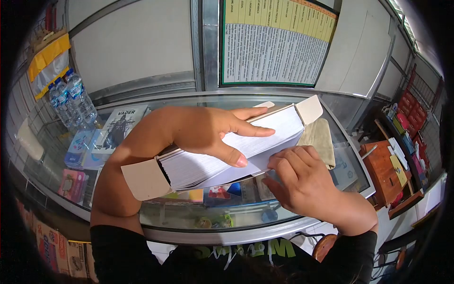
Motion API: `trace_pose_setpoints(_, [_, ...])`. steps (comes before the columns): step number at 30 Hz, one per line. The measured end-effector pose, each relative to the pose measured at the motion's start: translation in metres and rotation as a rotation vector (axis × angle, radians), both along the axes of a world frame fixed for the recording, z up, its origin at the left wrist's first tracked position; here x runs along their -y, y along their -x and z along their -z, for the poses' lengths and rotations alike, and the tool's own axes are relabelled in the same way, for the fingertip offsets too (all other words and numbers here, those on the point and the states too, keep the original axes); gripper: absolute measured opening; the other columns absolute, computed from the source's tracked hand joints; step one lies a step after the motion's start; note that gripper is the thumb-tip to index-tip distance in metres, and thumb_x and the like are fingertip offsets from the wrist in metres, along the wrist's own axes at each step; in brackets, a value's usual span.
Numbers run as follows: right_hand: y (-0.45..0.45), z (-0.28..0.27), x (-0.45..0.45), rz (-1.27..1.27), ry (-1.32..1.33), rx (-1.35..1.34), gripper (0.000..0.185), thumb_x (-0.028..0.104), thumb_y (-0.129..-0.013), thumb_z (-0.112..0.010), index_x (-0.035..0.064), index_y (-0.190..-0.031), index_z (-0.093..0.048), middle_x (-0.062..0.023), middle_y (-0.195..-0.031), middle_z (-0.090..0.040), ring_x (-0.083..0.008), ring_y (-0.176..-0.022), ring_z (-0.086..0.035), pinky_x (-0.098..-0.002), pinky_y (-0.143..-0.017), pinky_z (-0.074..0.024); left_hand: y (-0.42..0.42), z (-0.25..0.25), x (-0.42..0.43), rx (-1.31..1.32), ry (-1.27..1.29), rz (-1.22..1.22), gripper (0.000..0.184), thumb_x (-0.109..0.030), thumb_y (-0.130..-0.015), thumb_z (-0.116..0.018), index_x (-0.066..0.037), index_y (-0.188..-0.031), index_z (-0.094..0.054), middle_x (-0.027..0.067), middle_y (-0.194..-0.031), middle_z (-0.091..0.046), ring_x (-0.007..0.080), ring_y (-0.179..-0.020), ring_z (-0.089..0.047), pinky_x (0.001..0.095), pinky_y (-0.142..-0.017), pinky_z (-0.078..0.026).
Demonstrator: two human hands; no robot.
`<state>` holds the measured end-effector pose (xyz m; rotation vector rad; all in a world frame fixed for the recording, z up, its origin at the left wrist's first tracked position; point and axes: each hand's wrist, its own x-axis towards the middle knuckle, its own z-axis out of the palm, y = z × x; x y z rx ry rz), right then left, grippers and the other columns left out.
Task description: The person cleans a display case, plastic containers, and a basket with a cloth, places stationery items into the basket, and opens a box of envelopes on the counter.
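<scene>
An open cardboard box point(146, 180) lies tilted across the glass counter, its end flaps folded out. A thick stack of white envelopes or paper point(194, 170) fills it. My left hand point(208, 132) lies across the top of the stack with its fingers apart, thumb and fingertips resting on the paper. At the box's near long edge, my right hand point(300, 177) has its fingers curled and pressed together by the lower right part of the box. What its fingertips hold, if anything, is hidden. A beige cloth-like item point(319, 142) lies beyond the right hand.
Water bottles point(78, 94) stand at the counter's back left, near a book with a dark figure point(125, 123). Printed items show inside the glass counter point(189, 226). A framed chart point(276, 52) stands behind. A wooden cabinet point(380, 175) is at the right.
</scene>
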<state>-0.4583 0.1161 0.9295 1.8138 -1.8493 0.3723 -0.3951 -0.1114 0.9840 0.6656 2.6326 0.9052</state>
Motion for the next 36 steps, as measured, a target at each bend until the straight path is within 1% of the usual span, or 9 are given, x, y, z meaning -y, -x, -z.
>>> trace_pose_setpoints(1, [0.0,0.0,-0.0004,0.005,-0.023,-0.009,0.047,0.009,-0.06,-0.07,-0.0013,-0.102,-0.051,-0.0068,-0.079,-0.05,-0.0236,-0.074,-0.05,-0.0322,-0.065,-0.0374,-0.0001,-0.0002,-0.0004,-0.002,0.002,-0.001,0.064,-0.024,-0.076,-0.062,-0.015,-0.132,-0.034,0.0199,-0.143,-0.001,0.0316,-0.13,-0.015,0.0323,-0.1,-0.023])
trace_pose_setpoints(2, [-0.0006,-0.0002,-0.0009,0.005,-0.022,-0.01,0.047,0.009,-0.06,-0.07,-0.0013,-0.102,-0.051,-0.0068,-0.079,-0.05,-0.0236,-0.074,-0.05,-0.0322,-0.065,-0.0374,0.0,-0.0003,-0.0008,-0.005,0.014,-0.002,0.064,-0.024,-0.076,-0.062,-0.015,-0.132,-0.034,0.0199,-0.143,-0.001,0.0316,-0.13,-0.015,0.0322,-0.1,-0.023])
trace_pose_setpoints(5, [-0.0061,-0.0042,-0.0016,0.065,0.001,-0.058,0.058,0.011,-0.061,-0.069,-0.0017,-0.113,-0.049,-0.0066,-0.08,-0.05,-0.0217,-0.076,-0.051,-0.0317,-0.063,-0.0364,0.0005,0.0001,-0.0015,-0.011,0.037,-0.003,0.064,-0.023,-0.075,-0.062,-0.015,-0.132,-0.034,0.0198,-0.143,-0.001,0.0314,-0.13,-0.015,0.0321,-0.1,-0.023])
trace_pose_setpoints(6, [-0.0059,-0.0039,-0.0019,0.065,0.003,-0.06,0.058,0.011,-0.061,-0.069,-0.0017,-0.113,-0.049,-0.0066,-0.08,-0.05,-0.0217,-0.076,-0.051,-0.0317,-0.063,-0.0364,0.0005,0.0002,-0.0011,-0.004,0.017,-0.002,0.064,-0.023,-0.075,-0.063,-0.015,-0.132,-0.034,0.0198,-0.143,-0.001,0.0313,-0.13,-0.015,0.0319,-0.1,-0.023])
trace_pose_setpoints(9, [-0.0028,-0.0014,-0.0027,0.048,-0.022,-0.125,0.065,0.012,-0.061,-0.069,0.0003,-0.121,-0.045,-0.0061,-0.081,-0.051,-0.0207,-0.077,-0.051,-0.0315,-0.065,-0.0372,0.0014,0.001,0.0014,0.009,-0.02,0.002,0.064,-0.023,-0.075,-0.063,-0.015,-0.132,-0.034,0.0198,-0.143,-0.001,0.031,-0.131,-0.014,0.0314,-0.1,-0.023])
trace_pose_setpoints(13, [0.0004,0.0018,-0.0021,0.011,0.023,-0.139,0.064,0.013,-0.06,-0.07,0.0025,-0.119,-0.047,-0.0057,-0.083,-0.051,-0.0209,-0.078,-0.051,-0.0318,-0.067,-0.0382,0.0032,0.0025,0.0047,-0.019,-0.021,0.01,0.065,-0.022,-0.075,-0.064,-0.014,-0.132,-0.035,0.0192,-0.143,-0.002,0.0296,-0.131,-0.015,0.0311,-0.099,-0.023])
trace_pose_setpoints(20, [0.0009,0.0027,-0.0012,-0.001,0.052,-0.14,0.063,0.013,-0.06,-0.069,0.0026,-0.118,-0.048,-0.0055,-0.086,-0.052,-0.0213,-0.08,-0.052,-0.0323,-0.068,-0.0392,0.0009,0.0011,0.0021,0.005,-0.027,-0.036,0.066,-0.019,-0.073,-0.064,-0.014,-0.132,-0.035,0.0176,-0.144,-0.003,0.0271,-0.131,-0.015,0.0305,-0.099,-0.024])
trace_pose_setpoints(28, [0.0028,0.0032,0.0004,0.002,0.062,-0.155,0.058,0.013,-0.061,-0.069,0.0029,-0.115,-0.05,-0.005,-0.088,-0.053,-0.0209,-0.081,-0.052,-0.0318,-0.069,-0.0404,0.0006,0.0,0.0014,-0.046,0.016,-0.056,0.066,-0.018,-0.072,-0.064,-0.015,-0.132,-0.035,0.0179,-0.143,-0.005,0.0278,-0.131,-0.015,0.0312,-0.101,-0.021])
trace_pose_setpoints(36, [0.0028,0.0017,-0.0022,-0.018,0.057,-0.154,0.054,0.013,-0.061,-0.069,0.0026,-0.112,-0.053,-0.0055,-0.088,-0.054,-0.0213,-0.081,-0.053,-0.0316,-0.068,-0.0419,0.0012,0.0004,0.0013,-0.016,-0.01,-0.03,0.066,-0.02,-0.072,-0.064,-0.014,-0.132,-0.035,0.0183,-0.143,-0.005,0.0288,-0.131,-0.015,0.0315,-0.101,-0.021])
